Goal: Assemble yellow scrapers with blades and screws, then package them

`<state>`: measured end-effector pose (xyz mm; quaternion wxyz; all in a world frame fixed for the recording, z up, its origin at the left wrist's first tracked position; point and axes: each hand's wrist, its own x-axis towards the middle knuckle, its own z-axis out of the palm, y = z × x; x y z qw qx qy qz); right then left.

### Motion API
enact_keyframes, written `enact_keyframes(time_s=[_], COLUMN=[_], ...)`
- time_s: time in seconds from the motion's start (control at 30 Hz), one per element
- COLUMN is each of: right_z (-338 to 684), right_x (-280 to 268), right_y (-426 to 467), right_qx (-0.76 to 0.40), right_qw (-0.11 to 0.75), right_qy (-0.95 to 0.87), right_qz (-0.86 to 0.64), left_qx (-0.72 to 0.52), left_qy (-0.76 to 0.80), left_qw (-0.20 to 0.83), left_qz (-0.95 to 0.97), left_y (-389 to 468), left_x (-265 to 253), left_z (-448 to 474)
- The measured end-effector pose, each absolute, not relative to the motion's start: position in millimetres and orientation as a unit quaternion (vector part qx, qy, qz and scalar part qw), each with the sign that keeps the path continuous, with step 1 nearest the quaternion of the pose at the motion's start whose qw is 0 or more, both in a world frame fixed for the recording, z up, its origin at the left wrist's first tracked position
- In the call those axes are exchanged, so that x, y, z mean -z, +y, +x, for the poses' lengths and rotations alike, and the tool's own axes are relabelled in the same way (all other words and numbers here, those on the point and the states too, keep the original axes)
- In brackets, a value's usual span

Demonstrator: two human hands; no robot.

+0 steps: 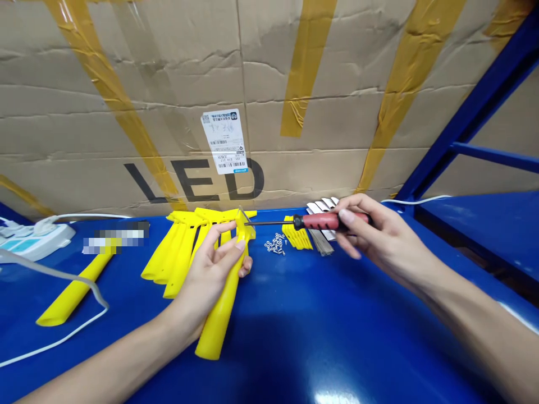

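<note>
My left hand is closed around a yellow plastic scraper handle, held at a tilt with its wide head at the top. A thin clear or metallic edge shows at that head. In my right hand is a screwdriver with a red and black grip, gripped between thumb and fingers. Its shaft lies nearly level, and the tip meets the scraper head near my left thumb and index finger. Whether a screw sits under the tip is too small to tell.
Several yellow handles lie behind my left hand. Loose screws and nuts, small yellow plates and thin metal blades lie farther right. Another yellow scraper, a cable and a power strip are left. A cardboard box stands behind.
</note>
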<state>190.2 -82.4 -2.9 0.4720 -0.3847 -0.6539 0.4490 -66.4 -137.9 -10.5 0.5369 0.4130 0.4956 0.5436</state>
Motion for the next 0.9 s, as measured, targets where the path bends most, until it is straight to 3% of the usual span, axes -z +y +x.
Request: enact_keyframes(time_s=[0.1, 0.23, 0.4, 0.53, 0.7, 0.9], right_z=[190.0, 192.4, 192.0, 190.3, 187.8, 186.5], right_x=[2.5, 2.8, 3.8, 4.2, 6.5, 8.2], right_y=[-81.8, -81.2, -80.9, -80.6, -79.5, -82.6], right_qx=[-0.413, -0.463, -0.42, -0.445, -0.393, -0.343], right_qw=[0.47, 0.461, 0.483, 0.483, 0.479, 0.47], right_qy=[-0.646, -0.661, -0.641, -0.652, -0.658, -0.717], right_qz=[-0.439, -0.369, -0.425, -0.38, -0.427, -0.384], left_qx=[-0.536, -0.547, -0.541, -0.546, -0.547, -0.557], left_qy=[0.493, 0.486, 0.48, 0.481, 0.478, 0.469], left_qw=[0.542, 0.534, 0.54, 0.538, 0.533, 0.506], left_qz=[0.419, 0.423, 0.43, 0.427, 0.433, 0.464], left_y=[-138.7, -139.5, -139.4, -138.6, -139.0, -138.1], left_x=[10.9, 8.7, 8.5, 9.5, 9.1, 5.8], left_z=[-66.1, -67.1, -68.4, -70.3, -71.9, -75.3])
